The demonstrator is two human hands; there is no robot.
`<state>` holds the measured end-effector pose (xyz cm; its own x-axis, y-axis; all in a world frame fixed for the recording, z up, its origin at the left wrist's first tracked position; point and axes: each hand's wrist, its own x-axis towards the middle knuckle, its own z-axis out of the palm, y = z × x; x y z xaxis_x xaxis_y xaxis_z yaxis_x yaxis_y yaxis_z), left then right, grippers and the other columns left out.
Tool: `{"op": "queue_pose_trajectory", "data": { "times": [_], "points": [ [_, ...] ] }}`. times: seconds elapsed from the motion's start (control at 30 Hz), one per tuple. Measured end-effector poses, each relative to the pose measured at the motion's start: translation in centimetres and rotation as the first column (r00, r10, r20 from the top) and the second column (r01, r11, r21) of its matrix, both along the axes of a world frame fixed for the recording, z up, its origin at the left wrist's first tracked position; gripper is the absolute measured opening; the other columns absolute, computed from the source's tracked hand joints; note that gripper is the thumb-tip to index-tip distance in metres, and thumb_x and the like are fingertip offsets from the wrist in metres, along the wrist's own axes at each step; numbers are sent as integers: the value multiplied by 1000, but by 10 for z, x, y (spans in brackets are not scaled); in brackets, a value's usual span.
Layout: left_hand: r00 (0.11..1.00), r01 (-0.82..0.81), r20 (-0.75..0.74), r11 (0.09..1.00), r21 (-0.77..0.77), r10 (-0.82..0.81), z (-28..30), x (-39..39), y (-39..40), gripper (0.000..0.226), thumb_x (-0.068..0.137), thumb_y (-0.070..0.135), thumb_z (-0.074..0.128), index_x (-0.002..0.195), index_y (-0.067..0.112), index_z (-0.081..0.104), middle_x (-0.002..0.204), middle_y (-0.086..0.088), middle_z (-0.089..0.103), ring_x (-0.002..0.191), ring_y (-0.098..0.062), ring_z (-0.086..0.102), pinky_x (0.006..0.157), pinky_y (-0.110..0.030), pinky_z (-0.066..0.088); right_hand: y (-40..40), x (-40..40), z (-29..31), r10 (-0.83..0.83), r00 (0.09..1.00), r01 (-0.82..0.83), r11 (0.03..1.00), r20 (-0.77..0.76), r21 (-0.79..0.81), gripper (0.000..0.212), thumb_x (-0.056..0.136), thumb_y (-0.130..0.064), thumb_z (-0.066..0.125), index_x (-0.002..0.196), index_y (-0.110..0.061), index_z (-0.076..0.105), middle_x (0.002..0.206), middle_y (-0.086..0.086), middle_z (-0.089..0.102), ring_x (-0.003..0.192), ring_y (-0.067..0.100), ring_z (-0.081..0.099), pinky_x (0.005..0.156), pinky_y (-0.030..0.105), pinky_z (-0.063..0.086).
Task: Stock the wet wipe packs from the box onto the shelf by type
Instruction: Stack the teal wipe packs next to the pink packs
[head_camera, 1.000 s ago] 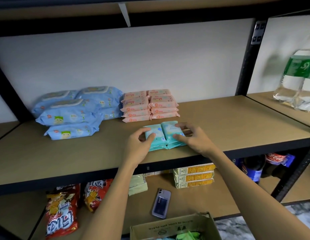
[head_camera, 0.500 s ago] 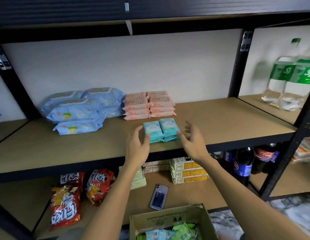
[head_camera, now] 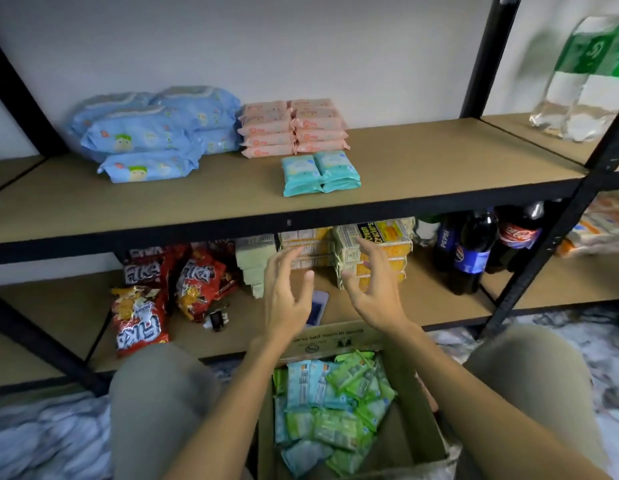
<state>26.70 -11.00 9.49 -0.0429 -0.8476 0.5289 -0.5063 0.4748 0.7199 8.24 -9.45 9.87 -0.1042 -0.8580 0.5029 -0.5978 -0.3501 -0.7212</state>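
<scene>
1. In the lower middle of the frame, the left hand (head_camera: 287, 299) and the right hand (head_camera: 374, 289) are empty, with fingers spread apart and loosely bent.
2. Both forearms rise over the brown cardboard box (head_camera: 419, 427) of green and teal wipe packs (head_camera: 335, 403).
3. On the tan wooden shelf (head_camera: 422, 161) in the middle of the frame lie two stacks of small teal wipe packs (head_camera: 320, 173).

Looks like a small shop stockroom: black metal shelf (head_camera: 335, 209) loaded with wipe packs (head_camera: 294, 128), and below it snack bags (head_camera: 197, 282), cracker boxes (head_camera: 380, 244) and soda bottles (head_camera: 470, 251).
</scene>
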Motion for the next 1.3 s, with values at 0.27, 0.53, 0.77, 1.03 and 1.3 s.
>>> {"op": "queue_pose_trajectory", "data": {
  "times": [0.27, 0.53, 0.77, 1.03, 1.3],
  "points": [
    [999, -15, 50, 960, 280, 1, -78, 8, 14, 40, 102, 53, 44, 141, 47, 40, 142, 18, 41, 129, -9, 46, 107, -45, 44, 11, 5, -62, 36, 996, -50, 978, 77, 200, 56, 98, -36, 61, 148, -22, 40, 143, -4, 46, 129, 6, 45, 108, 36, 43],
    [997, -73, 38, 835, 546, 62, -162, 17, 24, 36, 102, 46, 46, 137, 51, 42, 143, 8, 51, 129, -14, 49, 106, -47, 46, 16, 14, -145, 9, 991, -73, 880, 137, 469, 61, 96, -34, 65, 150, -18, 40, 145, 5, 50, 131, 16, 49, 105, 36, 43],
    [992, -113, 42, 719, 686, 117, -232, 24, 29, 39, 102, 33, 53, 140, 35, 50, 142, 4, 55, 130, -16, 50, 110, -38, 41, 14, 25, -216, 17, 988, -115, 747, 154, 655, 65, 93, -30, 70, 150, -21, 40, 147, 4, 49, 132, 19, 49, 106, 39, 45],
    [987, -118, 35, 561, 819, 157, -287, 30, 30, 41, 101, 30, 54, 141, 35, 50, 145, 1, 55, 131, -21, 52, 109, -44, 44, 6, 35, -268, 66, 986, -159, 650, 153, 743, 60, 94, -25, 70, 148, -17, 44, 147, 8, 49, 132, 24, 49, 109, 42, 43],
    [988, -122, 56, 517, 847, 141, -304, 28, 24, 41, 101, 17, 53, 142, 25, 52, 148, -3, 51, 134, -22, 48, 110, -37, 41, -1, 49, -296, 46, 968, -231, 537, 245, 812, 56, 98, -21, 64, 150, -23, 43, 148, 8, 49, 134, 23, 50, 110, 42, 43]
  ]
}}
